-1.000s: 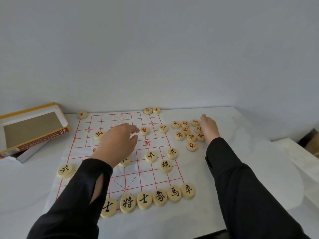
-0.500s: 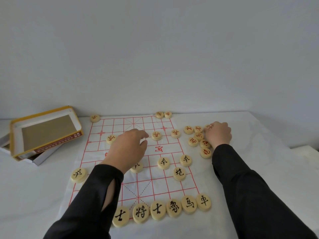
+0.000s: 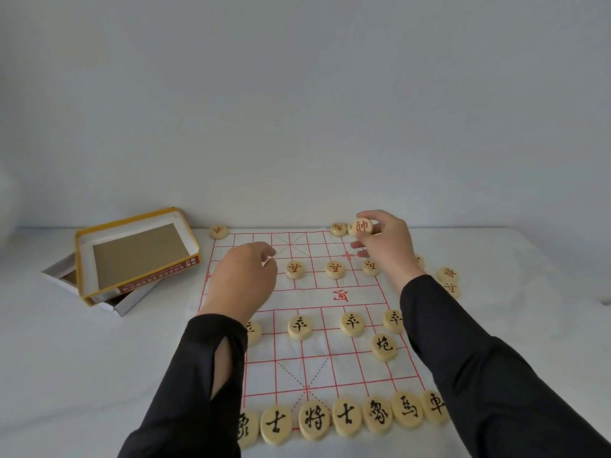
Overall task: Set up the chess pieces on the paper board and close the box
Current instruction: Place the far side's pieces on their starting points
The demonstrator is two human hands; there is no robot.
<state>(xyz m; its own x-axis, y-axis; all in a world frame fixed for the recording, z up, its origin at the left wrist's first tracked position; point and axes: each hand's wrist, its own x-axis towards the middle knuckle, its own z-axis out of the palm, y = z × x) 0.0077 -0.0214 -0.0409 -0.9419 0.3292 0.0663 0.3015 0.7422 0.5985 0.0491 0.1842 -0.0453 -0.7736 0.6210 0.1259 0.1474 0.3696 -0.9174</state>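
The right hand [image 3: 386, 249] pinches a red general piece [image 3: 363, 226] between thumb and fingertips, face turned to the wearer, probably to read it before placing it. Its likely spot, the far palace on the paper board [image 3: 363, 292], lies just left of those fingers. The left hand [image 3: 243, 279] hovers with its fingers loosely curled and nothing visible in them. The box lid [image 3: 139, 252] lies askew on its base, well left of them. A white table [image 3: 99, 375] meets a plain pale wall [image 3: 297, 94].

Wooden pieces [image 3: 299, 327] are lying on the paper board [image 3: 304, 299]; one red-marked piece [image 3: 363, 226] is being held above its far edge. The box [image 3: 139, 252] is sitting open.
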